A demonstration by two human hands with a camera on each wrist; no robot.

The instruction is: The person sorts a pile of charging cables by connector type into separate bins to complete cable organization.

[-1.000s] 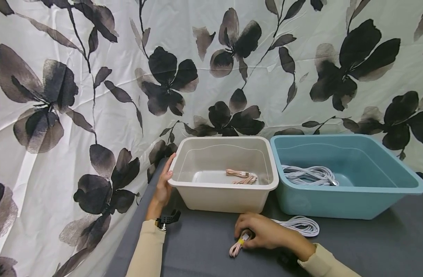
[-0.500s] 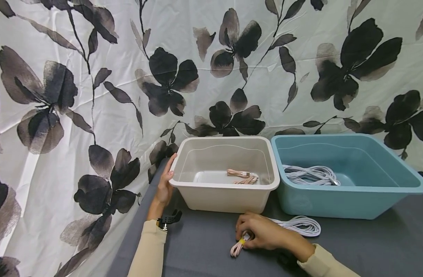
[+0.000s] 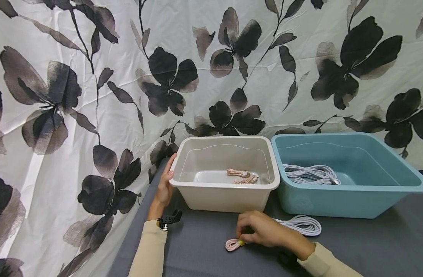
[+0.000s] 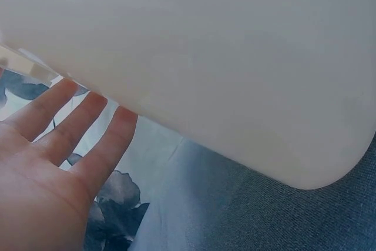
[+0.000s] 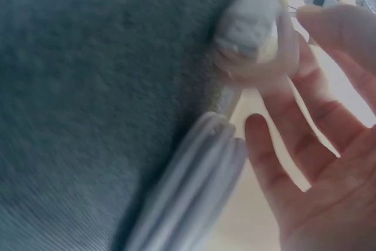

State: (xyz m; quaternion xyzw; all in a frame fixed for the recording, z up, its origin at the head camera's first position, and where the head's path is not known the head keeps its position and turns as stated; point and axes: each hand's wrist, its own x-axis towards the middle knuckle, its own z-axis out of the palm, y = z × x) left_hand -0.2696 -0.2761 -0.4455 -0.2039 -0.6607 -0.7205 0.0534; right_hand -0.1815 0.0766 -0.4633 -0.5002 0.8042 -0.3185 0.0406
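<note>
Fingers of my left hand (image 3: 163,190) touch the left rim of a beige plastic bin (image 3: 222,199); in the left wrist view their tips meet the bin's edge. My right hand (image 3: 265,229) is low over the grey table in front of that bin, pinching a coiled pink charging cable (image 3: 232,245) bound with a yellow tie. Its pale connector (image 5: 249,24) shows blurred in the right wrist view, by the thumb. Behind the right hand lies a coiled white cable (image 3: 305,225), partly covered by it. Inside the beige bin are pink cables (image 3: 246,179).
A larger blue bin (image 3: 336,204) stands directly right of the beige one, with coiled white cables (image 3: 308,175) in it. A floral curtain (image 3: 184,46) hangs behind both bins. Grey cloth (image 3: 197,246) covers the table, and a dark object lies under the right wrist.
The pink cable bundle has turned in my right hand, its looped end swinging from pointing toward me to pointing left. My left hand stays on the beige bin.
</note>
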